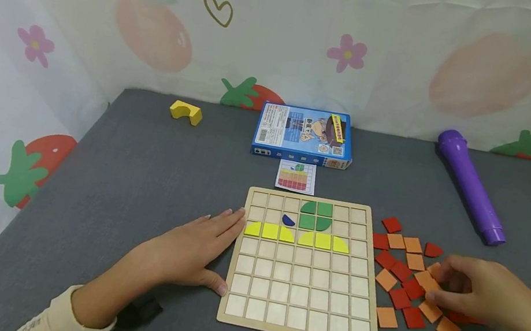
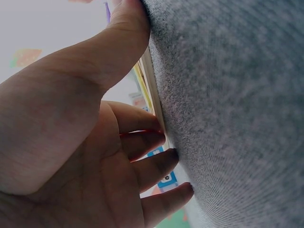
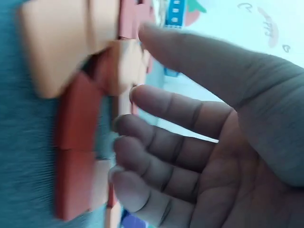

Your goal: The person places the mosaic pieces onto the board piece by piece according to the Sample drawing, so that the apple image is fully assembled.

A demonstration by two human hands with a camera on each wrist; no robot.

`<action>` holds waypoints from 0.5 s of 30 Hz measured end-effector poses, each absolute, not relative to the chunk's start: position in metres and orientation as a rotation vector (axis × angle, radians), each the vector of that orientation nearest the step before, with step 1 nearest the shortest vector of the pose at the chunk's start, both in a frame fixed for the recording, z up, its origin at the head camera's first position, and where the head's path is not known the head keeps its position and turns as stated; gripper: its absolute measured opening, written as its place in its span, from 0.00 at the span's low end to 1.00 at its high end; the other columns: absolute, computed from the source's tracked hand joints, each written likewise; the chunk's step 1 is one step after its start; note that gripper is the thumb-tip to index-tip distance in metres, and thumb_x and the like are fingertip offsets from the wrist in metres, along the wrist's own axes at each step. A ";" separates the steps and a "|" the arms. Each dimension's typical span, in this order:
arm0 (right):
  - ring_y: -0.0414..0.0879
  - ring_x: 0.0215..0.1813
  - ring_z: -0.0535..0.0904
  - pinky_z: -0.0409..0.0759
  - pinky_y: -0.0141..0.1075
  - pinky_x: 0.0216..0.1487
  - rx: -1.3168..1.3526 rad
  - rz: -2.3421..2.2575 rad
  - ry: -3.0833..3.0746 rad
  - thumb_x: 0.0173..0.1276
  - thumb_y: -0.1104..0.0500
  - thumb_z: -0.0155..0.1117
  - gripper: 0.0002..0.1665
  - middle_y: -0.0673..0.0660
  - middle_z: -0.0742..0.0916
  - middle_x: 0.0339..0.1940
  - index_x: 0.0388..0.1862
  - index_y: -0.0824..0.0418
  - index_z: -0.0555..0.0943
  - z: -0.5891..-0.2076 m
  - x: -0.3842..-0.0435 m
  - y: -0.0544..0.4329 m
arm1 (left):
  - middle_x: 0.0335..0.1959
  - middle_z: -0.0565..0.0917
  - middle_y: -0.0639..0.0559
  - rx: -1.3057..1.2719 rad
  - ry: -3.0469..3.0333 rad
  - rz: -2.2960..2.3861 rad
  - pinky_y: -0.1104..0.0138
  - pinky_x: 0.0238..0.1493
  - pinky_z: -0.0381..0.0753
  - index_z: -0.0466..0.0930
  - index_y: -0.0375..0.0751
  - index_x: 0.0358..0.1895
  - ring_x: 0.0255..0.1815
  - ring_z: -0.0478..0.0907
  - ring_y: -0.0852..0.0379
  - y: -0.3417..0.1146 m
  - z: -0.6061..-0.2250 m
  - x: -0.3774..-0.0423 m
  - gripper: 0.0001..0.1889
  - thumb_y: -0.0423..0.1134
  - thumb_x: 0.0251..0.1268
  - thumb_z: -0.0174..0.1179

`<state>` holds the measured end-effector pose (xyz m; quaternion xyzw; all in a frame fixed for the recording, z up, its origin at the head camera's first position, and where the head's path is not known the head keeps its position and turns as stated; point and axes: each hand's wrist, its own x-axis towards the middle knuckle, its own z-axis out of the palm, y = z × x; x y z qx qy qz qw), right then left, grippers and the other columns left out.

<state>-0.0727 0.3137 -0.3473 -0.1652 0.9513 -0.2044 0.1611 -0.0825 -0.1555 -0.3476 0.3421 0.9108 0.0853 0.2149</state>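
A wooden grid board [image 1: 300, 295] lies in front of me. Several yellow pieces [image 1: 323, 241] fill parts of its third row; green pieces [image 1: 315, 215] and a small blue piece [image 1: 289, 220] sit above them. My left hand [image 1: 195, 250] rests flat at the board's left edge, thumb and fingers spread along it. To the right, among scattered red and orange tiles, my right hand [image 1: 482, 289] pinches an orange square tile [image 3: 124, 69] at its edges between thumb and index finger. The other fingers of that hand are bent, with nothing in them.
A small pattern card [image 1: 296, 177] stands against a blue box [image 1: 304, 135] behind the board. A yellow arch block [image 1: 186, 112] lies at the back left, a purple microphone-shaped tube [image 1: 470, 185] at the right. Red tiles [image 1: 413, 317] lie close beside the board.
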 end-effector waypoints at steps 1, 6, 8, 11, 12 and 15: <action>0.33 0.24 0.69 0.69 0.32 0.26 -0.483 -0.571 2.714 0.60 0.47 0.77 0.16 0.41 0.77 0.23 0.33 0.52 0.79 -0.349 -0.070 0.315 | 0.82 0.43 0.43 0.948 2.525 0.238 0.45 0.74 0.53 0.44 0.35 0.81 0.81 0.44 0.44 -0.156 -0.347 -0.083 0.60 0.65 0.56 0.66; 0.33 0.22 0.67 0.67 0.32 0.24 -0.491 -0.541 2.754 0.61 0.47 0.77 0.17 0.42 0.75 0.23 0.30 0.51 0.77 -0.355 -0.065 0.313 | 0.82 0.42 0.43 0.938 2.524 0.236 0.45 0.74 0.52 0.44 0.36 0.81 0.81 0.43 0.45 -0.157 -0.348 -0.083 0.60 0.66 0.55 0.67; 0.33 0.23 0.68 0.69 0.33 0.24 -0.480 -0.559 2.758 0.61 0.49 0.77 0.15 0.41 0.77 0.24 0.29 0.52 0.78 -0.355 -0.065 0.312 | 0.82 0.42 0.43 0.935 2.522 0.234 0.46 0.74 0.52 0.44 0.36 0.81 0.81 0.42 0.45 -0.156 -0.348 -0.084 0.60 0.66 0.55 0.66; 0.33 0.25 0.72 0.72 0.33 0.26 -0.459 -0.610 2.753 0.61 0.52 0.78 0.14 0.42 0.79 0.25 0.31 0.53 0.79 -0.355 -0.065 0.312 | 0.82 0.42 0.44 0.931 2.521 0.236 0.46 0.75 0.51 0.43 0.36 0.81 0.81 0.42 0.45 -0.156 -0.347 -0.084 0.60 0.66 0.55 0.66; 0.33 0.25 0.72 0.72 0.33 0.26 -0.443 -0.632 2.757 0.60 0.52 0.78 0.14 0.42 0.80 0.26 0.32 0.53 0.79 -0.356 -0.066 0.312 | 0.82 0.42 0.44 0.931 2.520 0.243 0.46 0.75 0.51 0.44 0.36 0.81 0.81 0.42 0.45 -0.155 -0.347 -0.083 0.60 0.66 0.56 0.66; 0.35 0.26 0.73 0.72 0.33 0.27 -0.395 -0.721 2.766 0.61 0.55 0.77 0.12 0.44 0.81 0.27 0.33 0.54 0.80 -0.356 -0.066 0.314 | 0.82 0.43 0.43 0.937 2.521 0.247 0.45 0.74 0.52 0.44 0.35 0.81 0.81 0.43 0.45 -0.155 -0.346 -0.083 0.60 0.65 0.56 0.67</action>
